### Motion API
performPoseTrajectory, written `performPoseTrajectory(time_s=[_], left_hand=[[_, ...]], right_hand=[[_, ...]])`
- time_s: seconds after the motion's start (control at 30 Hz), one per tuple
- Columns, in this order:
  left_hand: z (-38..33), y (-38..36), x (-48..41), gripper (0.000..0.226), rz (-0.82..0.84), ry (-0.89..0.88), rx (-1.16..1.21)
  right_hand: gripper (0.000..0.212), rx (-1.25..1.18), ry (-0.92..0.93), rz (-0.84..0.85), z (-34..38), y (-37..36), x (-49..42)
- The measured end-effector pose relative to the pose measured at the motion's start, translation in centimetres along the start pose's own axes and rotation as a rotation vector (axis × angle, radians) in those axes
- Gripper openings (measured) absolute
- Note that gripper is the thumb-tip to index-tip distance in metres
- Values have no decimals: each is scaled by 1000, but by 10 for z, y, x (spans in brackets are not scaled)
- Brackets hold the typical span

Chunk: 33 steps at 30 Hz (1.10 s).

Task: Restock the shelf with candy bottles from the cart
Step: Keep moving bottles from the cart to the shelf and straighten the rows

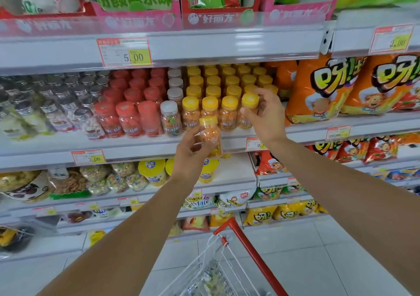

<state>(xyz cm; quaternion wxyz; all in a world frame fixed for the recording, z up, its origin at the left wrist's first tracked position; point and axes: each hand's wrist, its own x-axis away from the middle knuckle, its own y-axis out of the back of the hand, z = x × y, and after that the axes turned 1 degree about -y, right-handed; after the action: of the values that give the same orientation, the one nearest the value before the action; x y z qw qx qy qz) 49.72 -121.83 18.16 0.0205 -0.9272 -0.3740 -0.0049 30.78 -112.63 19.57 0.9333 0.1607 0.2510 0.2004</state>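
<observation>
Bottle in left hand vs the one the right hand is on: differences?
The left-hand bottle is off the shelf, held by the left hand; the shelf bottle stands in the front row, right hand round it. Left-hand bottle is alone; shelf bottle ends a row. Both: yellow caps, orange candy.

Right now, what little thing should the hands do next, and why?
Probably the right hand lets go of the yellow-capped clear plastic candy bottle it grips: that one already stands in the front row of the white shelf, while the left hand holds another orange-candy bottle waiting for a place.
</observation>
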Motion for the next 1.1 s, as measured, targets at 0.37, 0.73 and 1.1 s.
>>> performPoseTrajectory(time_s=[0.37,0.73,1.1], left_hand=[[-5,-15,1,42,39,-11,-15],[-16,-49,13,56,181,4,-125],[-25,-59,3,32,14,-459,-719]], right_hand=[[20,-61,128,-34,29,16,40],[36,-379,-290,514,33,51,48],[41,-121,-40,19,10,83,31]])
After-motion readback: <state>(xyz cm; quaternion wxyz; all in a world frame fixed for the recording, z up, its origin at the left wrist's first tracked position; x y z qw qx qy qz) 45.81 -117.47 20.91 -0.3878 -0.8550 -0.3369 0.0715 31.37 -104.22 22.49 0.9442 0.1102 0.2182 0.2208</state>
